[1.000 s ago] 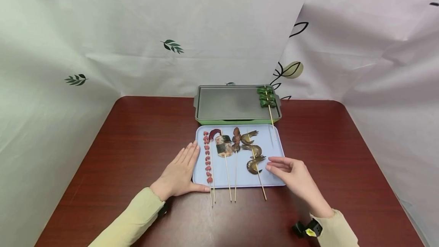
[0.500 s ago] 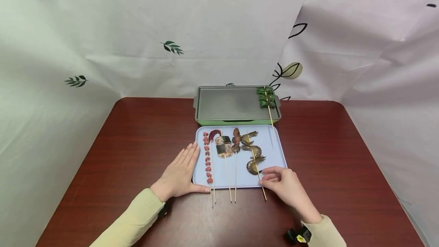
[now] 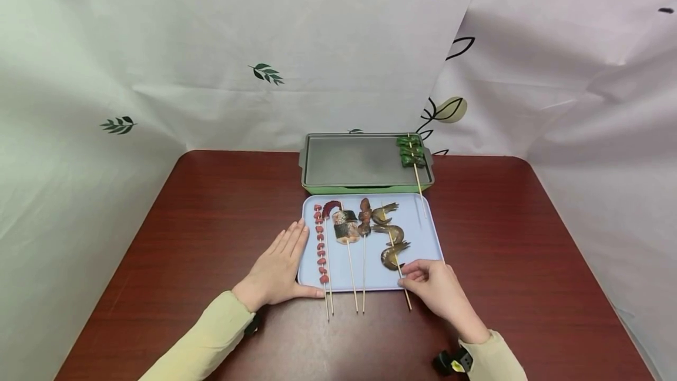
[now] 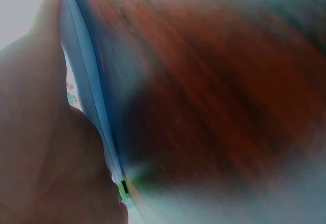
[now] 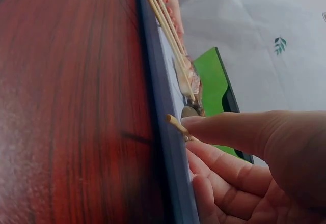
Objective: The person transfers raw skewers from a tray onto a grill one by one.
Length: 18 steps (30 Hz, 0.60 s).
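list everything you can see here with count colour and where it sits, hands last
prawn skewer: 1, olive-brown, tray's right half
brown chunk skewer: 1, brown, left of the prawns
fish skewer: 1, black and pinkish, tray's left half
curled skewer: 1, dark red, left of the fish
beaded skewer: 1, red, tray's left side
tray: 1, pale blue, on the table
green skewer: 1, green, griddle's right end
griddle: 1, grey and green, behind the tray
table: 1, reddish brown, underneath
backdrop: white, leaf prints, around the table
wrist devices: 2, black, one per wrist
sleeves: 2, pale yellow-green, forearms
left hand: 1, at tray's left edge
right hand: 1, pinching the prawn stick
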Available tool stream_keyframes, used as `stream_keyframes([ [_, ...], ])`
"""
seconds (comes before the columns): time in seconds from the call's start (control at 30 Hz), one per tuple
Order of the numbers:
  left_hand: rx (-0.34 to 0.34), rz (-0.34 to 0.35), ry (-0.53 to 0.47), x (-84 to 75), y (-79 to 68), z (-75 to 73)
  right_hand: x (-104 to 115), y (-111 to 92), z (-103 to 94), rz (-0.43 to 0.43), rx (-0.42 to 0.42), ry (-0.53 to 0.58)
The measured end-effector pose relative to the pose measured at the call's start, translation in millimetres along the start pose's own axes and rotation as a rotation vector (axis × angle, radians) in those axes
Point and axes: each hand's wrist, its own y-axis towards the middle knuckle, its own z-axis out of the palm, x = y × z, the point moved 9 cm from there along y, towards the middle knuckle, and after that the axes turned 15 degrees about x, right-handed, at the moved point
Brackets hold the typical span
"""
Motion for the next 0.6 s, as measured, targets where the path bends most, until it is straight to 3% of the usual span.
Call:
stream_keyframes([
  [0.43,-0.006,-0.019,0.035,4.3,1.8,7.8,-4.4,0.5,-4.6,0.024,0.043,0.102],
  [0.6,-0.002,-0.017,0.030,3.9,1.9,6.6,-6.7,-0.8,-5.9,-0.010,0.080,0.172],
])
